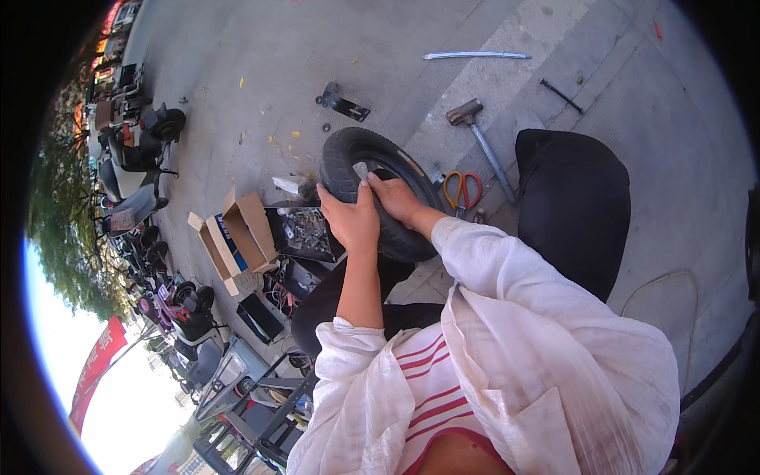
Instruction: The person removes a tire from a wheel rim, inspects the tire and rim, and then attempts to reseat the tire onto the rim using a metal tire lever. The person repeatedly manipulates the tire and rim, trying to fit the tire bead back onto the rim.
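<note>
A black tyre [340, 154] stands tilted in front of me, close to my knees. My left hand [350, 220] grips its left side, with fingers over the tread and the thumb toward the opening. My right hand [398, 199] reaches across the opening from the right, its fingers closed and partly hidden. Between the two thumb tips a small pale, wedge-shaped piece [361, 169] sticks up; its exact kind is unclear. Scissors [461, 190] with orange and yellow handles lie just right of the tyre, beside a hammer [487, 150].
Farther off lie a silver bar [476, 55], a long bolt [560, 95] and a black bracket [342, 103]. At left are an open cardboard box [245, 229], a dark tray of small metal parts [328, 255] and a clear plastic bag [291, 186]. Parked scooters [131, 170] line the far left.
</note>
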Demonstrator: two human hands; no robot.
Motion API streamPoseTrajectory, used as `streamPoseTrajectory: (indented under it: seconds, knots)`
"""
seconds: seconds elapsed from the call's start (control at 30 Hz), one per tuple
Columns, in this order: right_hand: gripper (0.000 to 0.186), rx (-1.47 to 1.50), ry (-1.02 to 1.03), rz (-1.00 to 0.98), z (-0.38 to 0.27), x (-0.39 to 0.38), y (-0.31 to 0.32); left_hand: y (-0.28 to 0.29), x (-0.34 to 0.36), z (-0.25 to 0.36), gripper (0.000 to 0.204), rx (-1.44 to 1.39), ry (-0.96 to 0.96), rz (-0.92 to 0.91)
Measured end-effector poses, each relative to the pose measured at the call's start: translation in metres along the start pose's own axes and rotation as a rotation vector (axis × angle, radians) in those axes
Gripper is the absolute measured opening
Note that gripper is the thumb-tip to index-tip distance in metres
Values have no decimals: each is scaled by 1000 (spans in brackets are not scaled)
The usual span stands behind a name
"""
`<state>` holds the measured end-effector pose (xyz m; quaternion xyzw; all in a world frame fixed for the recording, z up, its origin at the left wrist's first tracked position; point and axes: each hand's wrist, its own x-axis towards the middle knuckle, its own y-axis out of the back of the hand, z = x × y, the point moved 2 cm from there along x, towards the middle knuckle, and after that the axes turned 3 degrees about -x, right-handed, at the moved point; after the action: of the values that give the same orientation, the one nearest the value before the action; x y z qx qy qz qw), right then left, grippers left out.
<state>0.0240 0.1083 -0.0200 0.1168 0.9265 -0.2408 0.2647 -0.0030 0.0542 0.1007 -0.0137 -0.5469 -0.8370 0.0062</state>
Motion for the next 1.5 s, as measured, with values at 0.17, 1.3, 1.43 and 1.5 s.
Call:
streamPoseTrajectory:
  seconds: [0.17, 1.3, 1.43, 1.5]
  knots:
    - [62, -379, 105, 196, 6, 20, 18, -1, 8, 2, 87, 1, -14, -48]
    - [37, -248, 325, -229, 27, 68, 7, 49, -46, -31, 91, -287, 89, -76]
    - [19, -310, 263, -135, 8, 47, -1, 57, -48, -33, 92, -305, 88, -79]
    - [27, -231, 174, -139, -2, 43, -2, 58, -45, -32, 91, -299, 72, -74]
